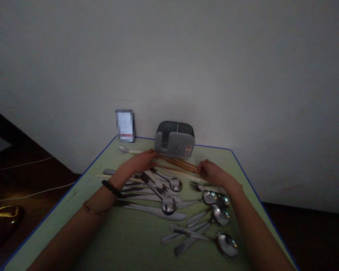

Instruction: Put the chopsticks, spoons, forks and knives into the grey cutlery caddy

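Several brown wooden chopsticks (180, 164) lie in a loose bundle across the table, in front of a grey cutlery holder (173, 145). My left hand (141, 162) has its fingers closed at the bundle's left end. At the right end, the curled fingers of my right hand (210, 171) grip the chopsticks. Paler chopsticks (183, 174) lie just nearer to me. Below my left hand are a spoon (168, 205), forks and several table knives (158, 212). Near my right wrist lie a fork (196, 186) and several metal spoons (226, 244).
The green table (124, 241) has a blue edge and meets a pale wall (243, 82). A phone (125, 126) with a lit screen leans on that wall at the back left. Near it lies a white-handled fork (124, 149). White cables (31, 195) run on the left.
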A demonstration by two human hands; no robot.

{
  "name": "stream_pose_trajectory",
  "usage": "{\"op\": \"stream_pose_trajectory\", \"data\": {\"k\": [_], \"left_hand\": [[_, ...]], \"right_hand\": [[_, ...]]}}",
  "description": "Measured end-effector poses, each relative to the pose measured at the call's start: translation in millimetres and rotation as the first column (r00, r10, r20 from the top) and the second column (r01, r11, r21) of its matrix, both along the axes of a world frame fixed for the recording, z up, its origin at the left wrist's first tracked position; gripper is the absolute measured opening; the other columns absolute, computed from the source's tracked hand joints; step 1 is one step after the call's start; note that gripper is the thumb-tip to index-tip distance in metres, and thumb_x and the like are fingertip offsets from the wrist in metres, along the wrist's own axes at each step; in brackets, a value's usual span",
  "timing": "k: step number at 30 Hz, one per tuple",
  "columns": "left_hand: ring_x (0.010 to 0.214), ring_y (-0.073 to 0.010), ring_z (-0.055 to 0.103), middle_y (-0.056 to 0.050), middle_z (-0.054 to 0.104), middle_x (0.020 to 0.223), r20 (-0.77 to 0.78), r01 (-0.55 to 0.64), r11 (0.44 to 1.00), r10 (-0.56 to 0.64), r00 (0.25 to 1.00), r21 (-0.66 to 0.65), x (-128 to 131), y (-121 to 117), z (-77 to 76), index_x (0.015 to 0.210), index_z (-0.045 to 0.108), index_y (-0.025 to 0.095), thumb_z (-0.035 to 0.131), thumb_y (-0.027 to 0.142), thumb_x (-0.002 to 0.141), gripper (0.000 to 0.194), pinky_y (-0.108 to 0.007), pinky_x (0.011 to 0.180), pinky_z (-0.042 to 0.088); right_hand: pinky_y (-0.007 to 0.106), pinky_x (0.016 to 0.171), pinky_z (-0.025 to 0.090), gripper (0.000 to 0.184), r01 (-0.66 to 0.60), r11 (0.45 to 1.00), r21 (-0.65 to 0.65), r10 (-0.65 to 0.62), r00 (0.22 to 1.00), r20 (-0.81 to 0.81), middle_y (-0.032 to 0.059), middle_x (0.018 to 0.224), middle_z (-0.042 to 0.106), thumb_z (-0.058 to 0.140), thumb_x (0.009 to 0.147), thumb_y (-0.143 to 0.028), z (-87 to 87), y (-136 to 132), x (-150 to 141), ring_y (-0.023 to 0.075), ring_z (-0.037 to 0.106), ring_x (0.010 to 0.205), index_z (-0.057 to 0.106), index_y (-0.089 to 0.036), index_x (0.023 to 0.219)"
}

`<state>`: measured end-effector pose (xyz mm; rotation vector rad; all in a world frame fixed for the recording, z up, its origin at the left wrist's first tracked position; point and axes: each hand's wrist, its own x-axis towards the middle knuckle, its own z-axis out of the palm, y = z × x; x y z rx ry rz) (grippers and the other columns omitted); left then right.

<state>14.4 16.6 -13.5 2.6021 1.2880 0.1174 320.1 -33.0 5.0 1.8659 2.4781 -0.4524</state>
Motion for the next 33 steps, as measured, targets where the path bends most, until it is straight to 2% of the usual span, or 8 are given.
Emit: {"op": "stream_pose_trajectory", "data": {"k": [2,5,16,23,26,28,30,33], "left_hand": [[0.108,-0.0208,0.053,-0.012,0.051,0.124,0.026,0.008,1.0,-0.009,1.0,0.026,-0.1,-0.4,-3.0,0.121,0.051,0.016,0.046,0.023,0.086,0.035,-0.03,0.094,0.041],[0.113,-0.0226,0.051,-0.012,0.05,0.125,0.012,0.003,0.999,-0.003,1.0,0.046,0.5,-0.8,-7.5,0.123,0.051,0.018,0.044,0.023,0.087,0.037,-0.033,0.098,0.039],[0.107,-0.0238,0.053,-0.011,0.055,0.115,-0.088,-0.034,0.999,0.036,0.995,0.031,1.6,-0.5,-6.9,0.12,0.055,0.02,0.044,0.027,0.088,0.034,-0.033,0.091,0.042],[0.103,-0.0224,0.054,-0.011,0.055,0.11,-0.033,-0.008,0.999,0.01,0.999,0.035,3.5,-4.2,-0.2,0.109,0.057,0.016,0.046,0.025,0.087,0.026,-0.034,0.091,0.043],[0.107,-0.0232,0.052,-0.013,0.055,0.115,0.088,0.017,0.999,-0.021,0.996,0.046,6.9,-8.4,8.1,0.113,0.054,0.015,0.047,0.026,0.087,0.029,-0.036,0.094,0.042],[0.105,-0.0216,0.054,-0.011,0.057,0.114,0.21,0.053,0.998,-0.058,0.976,0.028,12.2,-13.6,17.5,0.114,0.053,0.016,0.046,0.03,0.088,0.03,-0.035,0.092,0.043],[0.095,-0.0188,0.057,-0.008,0.06,0.108,0.33,0.079,0.997,-0.076,0.941,0.003,20.5,-20.2,30.7,0.116,0.052,0.018,0.047,0.033,0.088,0.031,-0.032,0.085,0.047],[0.08,-0.0149,0.06,-0.006,0.065,0.095,0.489,0.06,0.997,-0.034,0.872,-0.038,35.9,-28.6,57.1,0.118,0.051,0.016,0.051,0.033,0.086,0.035,-0.027,0.073,0.049]], "right_hand": [[0.025,0.083,0.039,0.019,0.025,0.999,0.034,-0.025,1.0,0.004,0.0143,0.103,0.059,0.053,0.083,-0.017,-1.6,0.8,-0.8,0.0186,0.055,0.092,0.06,-0.011,0.1],[0.027,0.085,0.038,0.024,0.059,0.998,0.037,-0.06,0.998,0.019,0.016,0.105,0.059,0.05,0.086,-0.018,-3.6,2.4,-1.2,0.0205,0.055,0.095,0.058,-0.01,0.106],[0.022,0.068,0.039,0.018,0.013,0.999,-0.032,-0.014,0.999,-0.034,0.0091,0.085,0.065,0.053,0.082,-0.013,3.2,0.3,-1.0,0.0149,0.057,0.074,0.063,-0.012,0.096],[0.022,0.064,0.039,0.02,-0.037,0.999,-0.037,0.034,0.995,-0.09,0.0041,0.075,0.063,0.052,0.079,-0.01,3.4,0.9,-0.3,0.0124,0.054,0.065,0.065,-0.014,0.093],[0.023,0.068,0.041,0.021,-0.059,0.998,0.012,0.06,0.99,-0.126,0.0063,0.082,0.063,0.048,0.081,-0.01,9.7,0.0,1.1,0.0135,0.055,0.07,0.065,-0.014,0.094],[0.025,0.073,0.042,0.023,-0.075,0.992,0.099,0.092,0.98,-0.178,0.0082,0.089,0.062,0.044,0.085,-0.012,17.6,-2.4,2.3,0.0149,0.055,0.076,0.064,-0.014,0.098],[0.028,0.078,0.043,0.025,-0.086,0.977,0.193,0.13,0.965,-0.226,0.0092,0.093,0.06,0.041,0.089,-0.016,28.6,-6.4,2.3,0.0164,0.056,0.081,0.063,-0.015,0.102],[0.031,0.082,0.044,0.027,-0.097,0.956,0.275,0.172,0.95,-0.262,0.0092,0.096,0.059,0.04,0.091,-0.02,52.0,-12.7,-2.4,0.0177,0.056,0.087,0.062,-0.018,0.106]]}}
